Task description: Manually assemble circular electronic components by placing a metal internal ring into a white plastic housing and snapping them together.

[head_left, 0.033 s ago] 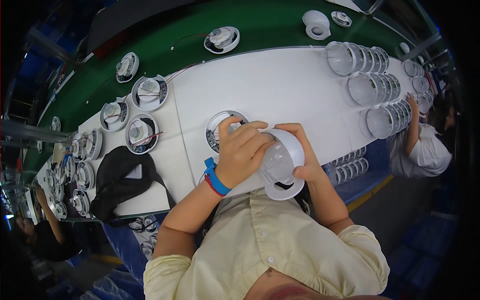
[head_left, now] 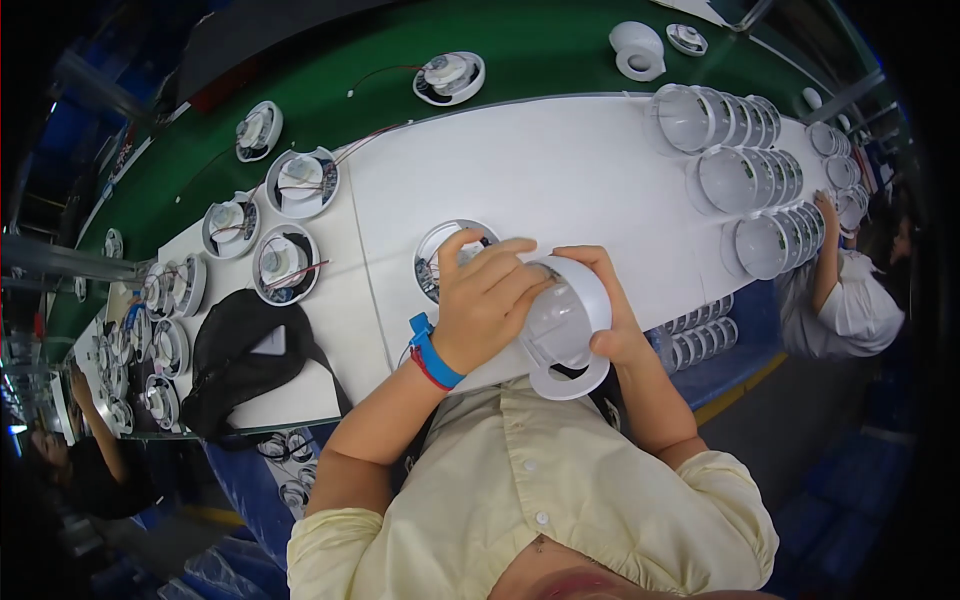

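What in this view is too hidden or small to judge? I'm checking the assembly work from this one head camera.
- Round base unit on the white table, head view: mostly covered by the left hand.
- White lamp housing: its inside is blurred, its far side is covered by the right hand.
- Wired units at far left: too small and warped near the rim.
- Co-worker's hand: what it touches is unclear.

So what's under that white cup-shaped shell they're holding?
Under the white shell, only the white table shows. A round lamp part lies beside it, half hidden by the left hand.
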Available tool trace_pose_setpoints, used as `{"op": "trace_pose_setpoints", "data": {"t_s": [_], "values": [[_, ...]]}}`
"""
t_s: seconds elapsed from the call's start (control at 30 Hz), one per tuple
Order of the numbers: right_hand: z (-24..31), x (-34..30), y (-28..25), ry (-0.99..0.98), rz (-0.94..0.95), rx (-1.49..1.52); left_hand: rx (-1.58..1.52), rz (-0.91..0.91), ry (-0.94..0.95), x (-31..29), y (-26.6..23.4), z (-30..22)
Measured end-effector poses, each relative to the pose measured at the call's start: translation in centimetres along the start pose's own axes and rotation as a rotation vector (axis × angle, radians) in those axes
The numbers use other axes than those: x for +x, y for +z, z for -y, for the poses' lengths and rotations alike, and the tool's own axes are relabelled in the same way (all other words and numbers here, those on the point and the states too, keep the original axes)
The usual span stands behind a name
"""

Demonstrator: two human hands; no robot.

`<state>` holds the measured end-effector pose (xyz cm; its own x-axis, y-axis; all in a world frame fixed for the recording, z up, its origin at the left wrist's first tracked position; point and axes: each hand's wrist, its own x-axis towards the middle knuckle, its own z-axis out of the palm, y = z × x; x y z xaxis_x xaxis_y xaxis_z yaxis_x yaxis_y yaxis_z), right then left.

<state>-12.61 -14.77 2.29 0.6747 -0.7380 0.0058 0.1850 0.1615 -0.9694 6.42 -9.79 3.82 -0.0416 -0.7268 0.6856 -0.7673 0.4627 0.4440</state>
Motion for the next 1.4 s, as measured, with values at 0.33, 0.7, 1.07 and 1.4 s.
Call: {"op": "trace_pose_setpoints", "data": {"t_s": [0.33,0.7,1.07,1.4], "values": [[2.1,1.2,-1.6,-0.333,-0.069,-0.691,-0.345,-0.031,-0.979,-6.3,-4.1,4.6],[-1.1,2.1,0.1,-0.548,-0.23,-0.911,-0.685,0.262,-0.909,-6.1,-2.9,5.7],[-0.4,2.4,-1.4,-0.351,-0.13,-0.752,-0.767,0.26,-1.002,-4.5,-2.6,6.2],[-1.2,1.3,6.7,-0.417,-0.459,-0.742,-0.759,-0.217,-0.716,-5.1,2.4,1.9]]}}
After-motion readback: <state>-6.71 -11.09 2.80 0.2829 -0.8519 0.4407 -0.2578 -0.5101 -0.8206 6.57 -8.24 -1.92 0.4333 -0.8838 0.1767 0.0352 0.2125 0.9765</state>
